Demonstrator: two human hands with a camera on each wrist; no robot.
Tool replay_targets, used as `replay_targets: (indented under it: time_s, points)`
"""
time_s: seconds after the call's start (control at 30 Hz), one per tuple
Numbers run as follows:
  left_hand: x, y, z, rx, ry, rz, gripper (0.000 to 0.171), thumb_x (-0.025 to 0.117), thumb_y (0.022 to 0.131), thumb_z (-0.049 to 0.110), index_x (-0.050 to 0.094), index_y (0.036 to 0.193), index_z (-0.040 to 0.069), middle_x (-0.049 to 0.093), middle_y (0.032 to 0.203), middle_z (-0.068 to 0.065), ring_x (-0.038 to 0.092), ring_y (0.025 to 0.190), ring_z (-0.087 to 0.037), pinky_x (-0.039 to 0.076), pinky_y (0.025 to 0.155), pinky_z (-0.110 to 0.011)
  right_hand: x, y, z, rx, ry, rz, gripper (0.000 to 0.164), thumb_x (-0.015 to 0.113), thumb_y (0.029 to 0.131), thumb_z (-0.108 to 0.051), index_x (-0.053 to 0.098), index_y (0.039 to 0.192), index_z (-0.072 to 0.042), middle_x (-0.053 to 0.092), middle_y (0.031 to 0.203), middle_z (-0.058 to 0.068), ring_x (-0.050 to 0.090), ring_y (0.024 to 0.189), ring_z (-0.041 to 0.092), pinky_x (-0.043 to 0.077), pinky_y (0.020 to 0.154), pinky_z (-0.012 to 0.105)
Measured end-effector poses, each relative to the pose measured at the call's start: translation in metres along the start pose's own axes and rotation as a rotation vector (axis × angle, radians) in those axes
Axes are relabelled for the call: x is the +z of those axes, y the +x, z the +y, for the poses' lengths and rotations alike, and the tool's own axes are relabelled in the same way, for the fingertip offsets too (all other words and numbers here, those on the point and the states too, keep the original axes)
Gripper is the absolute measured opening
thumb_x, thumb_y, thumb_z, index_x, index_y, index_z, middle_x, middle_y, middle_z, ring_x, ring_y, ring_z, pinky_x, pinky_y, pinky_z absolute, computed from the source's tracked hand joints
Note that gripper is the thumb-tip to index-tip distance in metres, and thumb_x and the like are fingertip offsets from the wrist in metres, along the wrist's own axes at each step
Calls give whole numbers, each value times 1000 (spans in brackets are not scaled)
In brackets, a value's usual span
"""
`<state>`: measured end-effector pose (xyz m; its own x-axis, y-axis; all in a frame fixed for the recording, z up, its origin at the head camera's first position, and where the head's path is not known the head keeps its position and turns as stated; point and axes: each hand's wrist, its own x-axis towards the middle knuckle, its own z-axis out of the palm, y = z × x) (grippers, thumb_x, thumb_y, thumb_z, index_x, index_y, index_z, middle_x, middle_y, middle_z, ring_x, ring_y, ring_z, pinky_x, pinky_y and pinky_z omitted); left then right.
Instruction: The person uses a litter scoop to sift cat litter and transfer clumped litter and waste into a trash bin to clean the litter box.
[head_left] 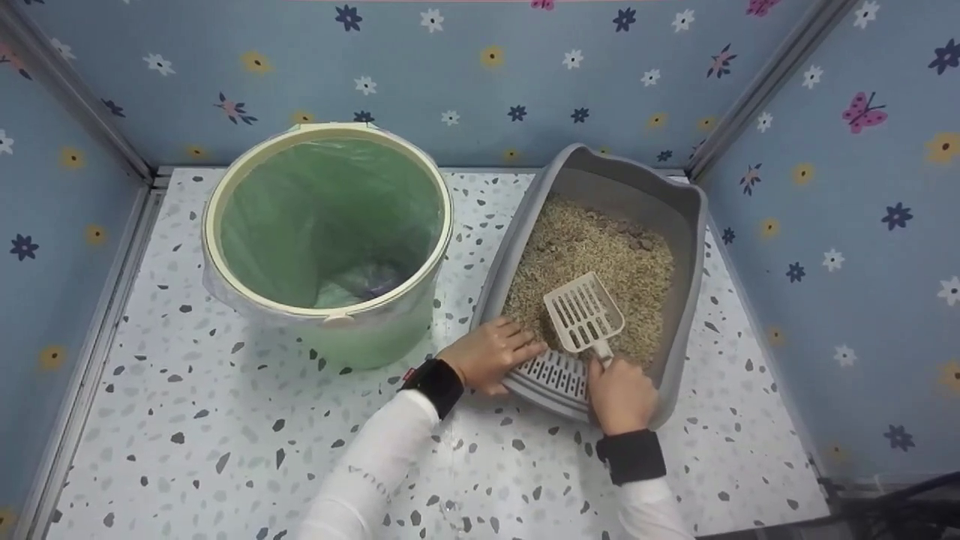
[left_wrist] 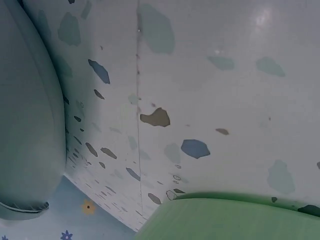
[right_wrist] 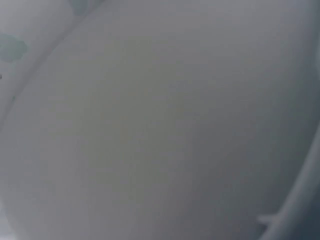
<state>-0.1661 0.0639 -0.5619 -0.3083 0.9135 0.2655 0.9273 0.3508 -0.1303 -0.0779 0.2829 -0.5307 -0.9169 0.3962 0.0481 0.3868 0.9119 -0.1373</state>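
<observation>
In the head view, a grey litter box point(head_left: 691, 300) holds tan granular litter point(head_left: 592, 240), with darker clumps point(head_left: 634, 234) toward its back. My right hand point(head_left: 622, 394) grips the handle of a beige slotted litter scoop point(head_left: 585, 311) at the box's front. The scoop's head lies over the litter, and no clump shows on it. My left hand point(head_left: 487, 356) holds the front left rim, fingers over the edge beside the perforated step point(head_left: 555, 373) and thumb outside. The left wrist view shows the box's outer wall point(left_wrist: 30, 115); the right wrist view shows a blurred grey surface.
Left of the box stands a green bin point(head_left: 367, 341) with a cream rim and a clear liner; something crumpled and purplish point(head_left: 379, 279) lies inside. Flowered blue panels point(head_left: 480, 90) enclose the speckled white floor point(head_left: 247, 427) at the back and sides. A dark cable point(head_left: 900, 495) lies at lower right.
</observation>
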Motion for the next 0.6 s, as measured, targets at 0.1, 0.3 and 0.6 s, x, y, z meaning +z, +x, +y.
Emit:
replay_targets:
  time_s: [0.1, 0.3, 0.6]
  points:
    - [-1, 1, 1, -9, -10, -2, 92, 75, 63, 60, 46, 137, 16, 59, 128, -7, 57, 115, -24, 38, 105, -40, -4, 2, 2, -21, 16, -20, 49, 52, 90, -42, 58, 69, 2, 58, 59, 19, 56, 49, 35, 44, 42, 45]
    - [-8, 4, 13, -80, 5, -63, 99, 77, 60, 61, 43, 140, 14, 57, 129, -9, 54, 116, -28, 35, 107, -45, -24, 21, 21, -52, 214, -96, 49, 51, 92, -47, 61, 82, 0, 58, 63, 14, 53, 50, 25, 39, 42, 36]
    - [-18, 34, 71, -222, 18, -181, 107, 60, 66, 76, 25, 149, 18, 40, 146, -10, 35, 134, -33, 24, 111, -53, -66, 99, 69, -51, 284, 49, 50, 50, 91, -50, 55, 77, -3, 55, 66, 12, 50, 55, 26, 36, 47, 32]
